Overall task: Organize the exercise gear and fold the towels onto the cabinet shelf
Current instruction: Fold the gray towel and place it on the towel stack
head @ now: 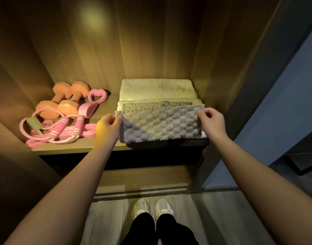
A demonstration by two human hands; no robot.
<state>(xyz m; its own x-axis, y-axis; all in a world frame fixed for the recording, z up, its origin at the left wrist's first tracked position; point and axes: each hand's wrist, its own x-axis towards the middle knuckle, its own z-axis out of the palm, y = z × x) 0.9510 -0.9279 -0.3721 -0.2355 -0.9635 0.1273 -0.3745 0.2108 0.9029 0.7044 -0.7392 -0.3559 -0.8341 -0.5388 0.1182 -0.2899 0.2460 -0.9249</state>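
On the shelf (105,145) right side: grey towel (160,124), checkered plush, folded, atop a cream towel (157,90). Left hand (108,125) pinches its left edge, right hand (211,121) pinches the right corner. Dumbbells (63,101), pink rope (63,131) sit left.

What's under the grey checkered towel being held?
A folded olive towel shows past its far edge, with a cream towel behind that. The grey towel hides the rest beneath it.

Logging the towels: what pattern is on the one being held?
The towel is grey with a raised checkerboard weave; head view.
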